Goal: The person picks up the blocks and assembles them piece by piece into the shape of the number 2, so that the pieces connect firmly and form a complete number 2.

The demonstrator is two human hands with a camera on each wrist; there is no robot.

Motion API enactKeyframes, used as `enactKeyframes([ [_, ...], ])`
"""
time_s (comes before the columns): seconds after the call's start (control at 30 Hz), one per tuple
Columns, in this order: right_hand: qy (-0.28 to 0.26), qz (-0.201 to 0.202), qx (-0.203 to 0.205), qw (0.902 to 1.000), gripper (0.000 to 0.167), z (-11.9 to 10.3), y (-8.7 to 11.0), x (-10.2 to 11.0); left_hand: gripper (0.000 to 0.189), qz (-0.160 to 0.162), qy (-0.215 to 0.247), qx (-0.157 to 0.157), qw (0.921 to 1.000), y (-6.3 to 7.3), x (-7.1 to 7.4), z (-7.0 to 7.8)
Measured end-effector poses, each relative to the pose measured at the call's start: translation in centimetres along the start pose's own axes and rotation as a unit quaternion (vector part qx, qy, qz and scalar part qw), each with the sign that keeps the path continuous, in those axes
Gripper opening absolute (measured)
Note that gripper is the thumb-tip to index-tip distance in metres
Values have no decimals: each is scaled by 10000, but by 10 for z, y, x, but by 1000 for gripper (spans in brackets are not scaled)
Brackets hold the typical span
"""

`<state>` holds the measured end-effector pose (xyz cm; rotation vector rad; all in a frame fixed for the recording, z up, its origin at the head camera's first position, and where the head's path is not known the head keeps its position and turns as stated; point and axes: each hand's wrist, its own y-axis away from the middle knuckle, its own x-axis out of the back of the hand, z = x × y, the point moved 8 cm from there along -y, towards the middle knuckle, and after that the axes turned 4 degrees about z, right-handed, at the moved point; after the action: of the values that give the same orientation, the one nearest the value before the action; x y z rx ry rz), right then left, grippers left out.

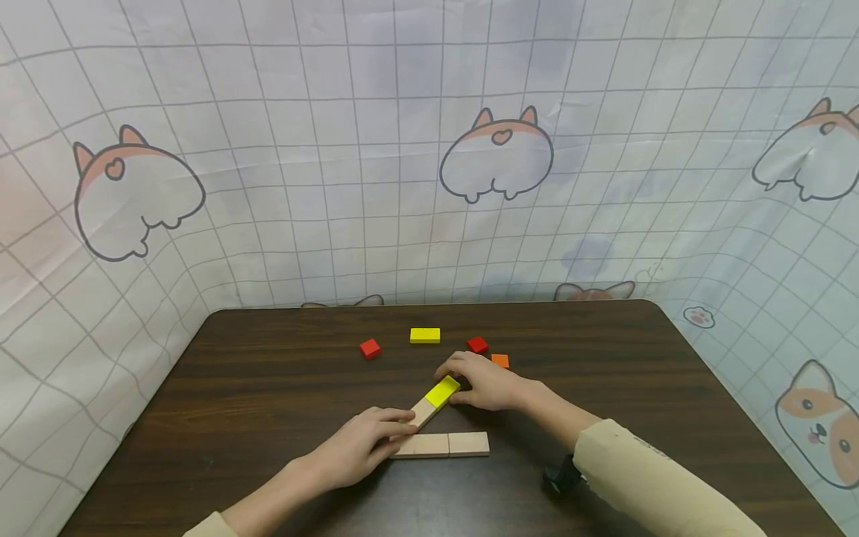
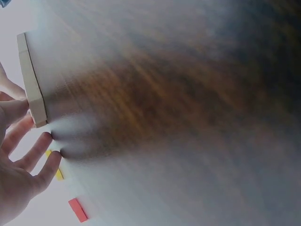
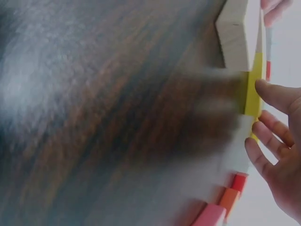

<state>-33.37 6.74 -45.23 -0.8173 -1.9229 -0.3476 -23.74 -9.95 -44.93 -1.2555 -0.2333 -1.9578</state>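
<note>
Two plain wooden blocks, a left one point(image 1: 424, 446) and a right one point(image 1: 469, 444), lie end to end in a row. From the row's left end a third wooden block point(image 1: 420, 412) slants up to the right, with a yellow block point(image 1: 443, 391) against its far end. My left hand point(image 1: 359, 446) holds the corner where the rows meet, thumb on the near side; its other fingers point(image 2: 43, 165) are spread. With thumb and fingers on opposite sides, my right hand point(image 1: 488, 382) pinches the yellow block. The blocks' left ends are partly hidden by my left fingers.
Farther back on the dark wood table point(image 1: 268, 388) lie a red block point(image 1: 370, 348), another yellow block point(image 1: 425, 335), a second red block point(image 1: 478, 344) and an orange block point(image 1: 499, 360). A pinkish block point(image 3: 210, 215) shows in the right wrist view. A patterned cloth point(image 1: 403, 246) hangs behind.
</note>
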Motion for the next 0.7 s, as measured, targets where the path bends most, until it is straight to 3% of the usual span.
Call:
enactKeyframes([
  [0.37, 99, 331, 44, 9994, 41, -2, 22, 25, 33, 7, -17, 51, 10000, 0, -2, -2],
  [0.7, -145, 779, -161, 9967, 42, 15, 53, 36, 33, 10, -50, 32, 10000, 1, -1, 0],
])
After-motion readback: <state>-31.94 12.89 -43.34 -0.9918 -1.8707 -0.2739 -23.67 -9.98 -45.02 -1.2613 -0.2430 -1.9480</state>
